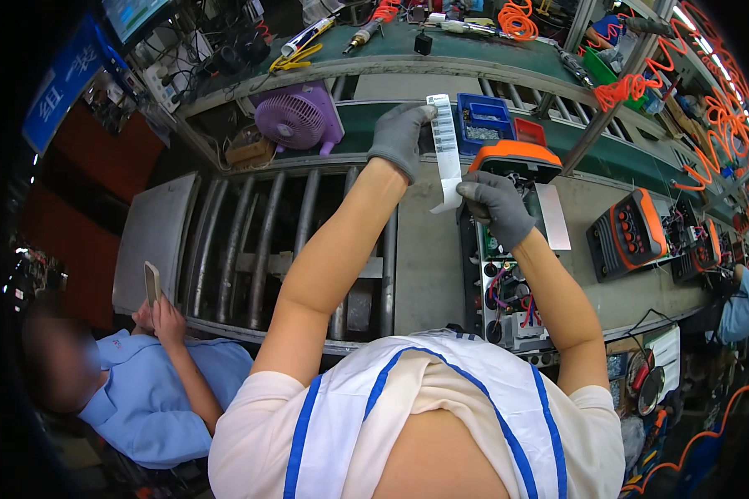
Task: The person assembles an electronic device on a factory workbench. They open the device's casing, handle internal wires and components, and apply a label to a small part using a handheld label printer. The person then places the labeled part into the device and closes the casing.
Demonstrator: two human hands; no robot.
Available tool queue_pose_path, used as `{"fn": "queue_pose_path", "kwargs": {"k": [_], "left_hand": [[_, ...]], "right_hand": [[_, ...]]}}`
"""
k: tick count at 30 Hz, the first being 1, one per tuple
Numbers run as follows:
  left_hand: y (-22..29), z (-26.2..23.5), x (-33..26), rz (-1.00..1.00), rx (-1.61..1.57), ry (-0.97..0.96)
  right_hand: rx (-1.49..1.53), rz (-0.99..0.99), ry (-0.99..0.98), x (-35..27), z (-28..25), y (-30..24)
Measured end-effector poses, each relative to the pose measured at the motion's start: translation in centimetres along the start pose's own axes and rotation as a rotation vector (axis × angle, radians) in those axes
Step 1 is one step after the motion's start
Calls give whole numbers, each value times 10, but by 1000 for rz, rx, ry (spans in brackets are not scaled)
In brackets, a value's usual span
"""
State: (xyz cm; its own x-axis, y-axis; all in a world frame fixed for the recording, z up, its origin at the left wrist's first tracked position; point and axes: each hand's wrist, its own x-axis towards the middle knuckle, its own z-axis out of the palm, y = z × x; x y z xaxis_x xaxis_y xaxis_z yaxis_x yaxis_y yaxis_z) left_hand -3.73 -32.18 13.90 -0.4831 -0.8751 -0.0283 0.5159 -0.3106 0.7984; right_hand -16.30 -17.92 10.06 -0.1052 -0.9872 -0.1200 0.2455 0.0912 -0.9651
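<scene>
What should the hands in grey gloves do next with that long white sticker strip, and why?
Probably peel one label off the white label strip. The left hand pinches its top end, the right hand grips the curling bottom end, and the strip hangs stretched between them just above the opened orange-and-black device, so a label looks ready to come away there.

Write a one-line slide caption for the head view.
Gloved left hand and right hand hold a white label strip above an opened orange-and-black device on a roller workbench.

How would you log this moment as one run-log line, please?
left hand: holds label strip top | right hand: pinches strip's lower end | below: open orange-cased device on bench
</scene>
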Motion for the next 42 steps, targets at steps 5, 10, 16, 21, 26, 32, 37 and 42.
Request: {"fn": "queue_pose_path", "kwargs": {"k": [5,10,16,21,26,32,37,42], "left_hand": [[-2,-2,2,-34,13,10],[-17,-4,1,-51,22,-27],[-48,5,-23,-270,205,-159],[-75,16,-43,-353,346,-256],[-84,22,-48,-336,320,-265],[-95,0,-40,-299,90,-347],[-114,-5,-45,-121,305,-272],[-110,-8,-41,-149,340,-143]], "right_hand": [[85,9,104,7,-8,2],[342,-61,121,14,-26,2],[423,-181,210,16,-34,-2],[428,-206,230,17,-32,-1],[383,-241,221,11,-30,0],[280,-153,199,23,-26,16],[392,-142,246,1,11,-7],[377,-142,98,20,-15,27]]}}
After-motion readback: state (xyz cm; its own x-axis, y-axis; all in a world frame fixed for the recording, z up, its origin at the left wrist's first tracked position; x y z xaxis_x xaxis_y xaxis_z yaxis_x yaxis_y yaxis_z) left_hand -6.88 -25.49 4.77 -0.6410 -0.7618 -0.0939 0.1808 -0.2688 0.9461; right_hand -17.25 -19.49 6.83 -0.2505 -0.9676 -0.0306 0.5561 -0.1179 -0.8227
